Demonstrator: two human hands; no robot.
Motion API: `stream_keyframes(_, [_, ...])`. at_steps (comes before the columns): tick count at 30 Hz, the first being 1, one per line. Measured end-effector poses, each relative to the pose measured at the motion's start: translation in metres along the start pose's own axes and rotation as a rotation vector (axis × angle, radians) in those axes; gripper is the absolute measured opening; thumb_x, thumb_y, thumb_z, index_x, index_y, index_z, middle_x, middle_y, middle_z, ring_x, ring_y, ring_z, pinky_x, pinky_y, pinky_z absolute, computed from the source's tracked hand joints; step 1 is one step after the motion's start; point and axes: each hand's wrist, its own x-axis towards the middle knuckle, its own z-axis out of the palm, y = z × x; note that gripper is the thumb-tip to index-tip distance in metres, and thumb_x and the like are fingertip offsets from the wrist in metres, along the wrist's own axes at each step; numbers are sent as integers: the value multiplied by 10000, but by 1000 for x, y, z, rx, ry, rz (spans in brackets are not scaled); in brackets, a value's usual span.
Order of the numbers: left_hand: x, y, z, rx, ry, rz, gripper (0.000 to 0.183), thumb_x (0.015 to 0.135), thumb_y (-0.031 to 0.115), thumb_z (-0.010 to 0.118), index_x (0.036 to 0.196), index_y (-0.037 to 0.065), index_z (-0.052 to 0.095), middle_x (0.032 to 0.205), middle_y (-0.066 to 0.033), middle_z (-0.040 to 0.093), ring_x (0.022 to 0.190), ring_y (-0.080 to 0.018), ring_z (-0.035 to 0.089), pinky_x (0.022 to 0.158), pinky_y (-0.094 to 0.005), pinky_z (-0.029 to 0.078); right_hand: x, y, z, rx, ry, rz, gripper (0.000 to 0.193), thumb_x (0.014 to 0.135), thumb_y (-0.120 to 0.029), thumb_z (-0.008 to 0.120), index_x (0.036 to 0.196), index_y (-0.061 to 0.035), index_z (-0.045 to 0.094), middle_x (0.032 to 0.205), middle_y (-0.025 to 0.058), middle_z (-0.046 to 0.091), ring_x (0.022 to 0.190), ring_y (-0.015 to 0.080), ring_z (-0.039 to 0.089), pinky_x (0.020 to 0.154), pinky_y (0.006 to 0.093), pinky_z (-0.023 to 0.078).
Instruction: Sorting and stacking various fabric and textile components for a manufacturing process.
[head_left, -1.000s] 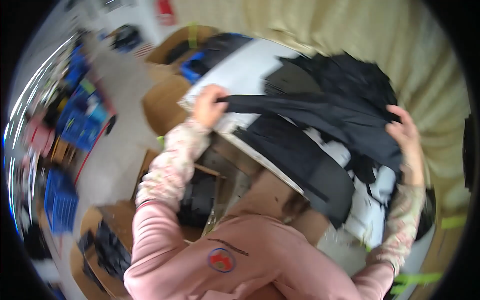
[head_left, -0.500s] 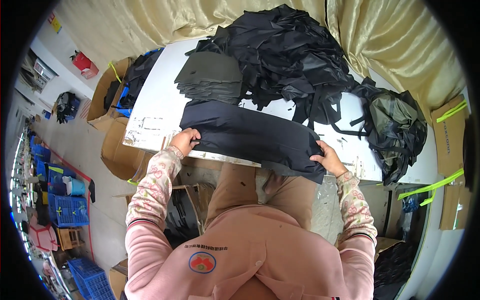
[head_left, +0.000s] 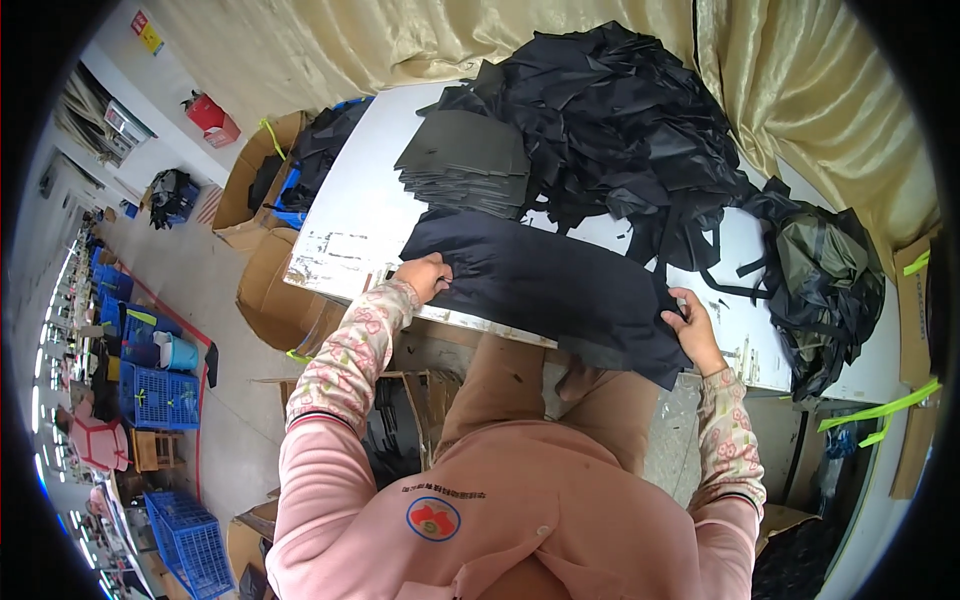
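A long black fabric panel (head_left: pixel 550 285) lies across the near part of the white table (head_left: pixel 335 215), its front edge hanging over the table's edge. Near its left end, my left hand (head_left: pixel 426 278) is closed on the cloth with bunched fingers, and small wrinkles run from it. At the right end my right hand (head_left: pixel 695 332) pinches the panel's edge between thumb and fingers. Just behind the panel sits a stack of dark grey cut pieces (head_left: pixel 465 160). A large heap of black fabric (head_left: pixel 620 120) rises behind that.
On the table's right is a pile of black and olive fabric (head_left: pixel 820 270). Cardboard boxes (head_left: pixel 275 285) stand at the left, one beside a blue crate holding black cloth. Another open carton (head_left: pixel 430 400) is under the table edge. Blue baskets (head_left: pixel 165 395) line the floor farther left.
The whole view has shifted, so everything sits farther right and a little lower. My left hand has moved slightly inward on the panel, wrinkling the cloth. My right hand stays at the right end.
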Motion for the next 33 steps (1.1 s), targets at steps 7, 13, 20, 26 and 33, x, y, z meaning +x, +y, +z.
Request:
stream_keyframes(7, [-1,-7,1,-74,60,44,90,739,95,645,809,64,598,881,-116,569,827,-331,611,718,-420,497,6,16,4,134,20,-10,380,825,30,640,1181,-9,515,872,24,614,763,86,547,692,229,464])
stream_keyframes(13, [-25,8,-41,-93,-49,24,67,763,78,642,804,51,596,844,-128,572,818,-324,609,708,-400,493,1,-5,0,-154,26,-102,397,839,9,647,1206,-35,503,908,40,623,798,89,565,731,233,481])
stream_keyframes(20, [-28,-7,-3,-321,-130,60,225,771,130,754,956,45,659,889,-98,642,829,-238,642,779,-327,501,-21,-3,12,-734,164,-224,448,791,-109,687,1203,-48,524,1119,165,597,1007,371,570,850,405,464])
stream_keyframes(26, [-14,-12,-9,-783,-369,-147,195,860,176,688,981,23,678,877,-47,678,639,-105,566,611,-259,480,-48,-31,58,-988,-179,-668,714,772,-329,682,1376,-63,408,1427,132,384,1339,302,334,1104,447,267])
stream_keyframes(33, [-19,-74,-44,-751,-484,-559,178,871,198,677,939,34,696,756,-45,671,438,-83,499,413,-241,415,-51,-2,69,-1053,-368,-621,786,824,-499,578,1440,-91,311,1490,103,305,1395,286,246,1145,483,159])
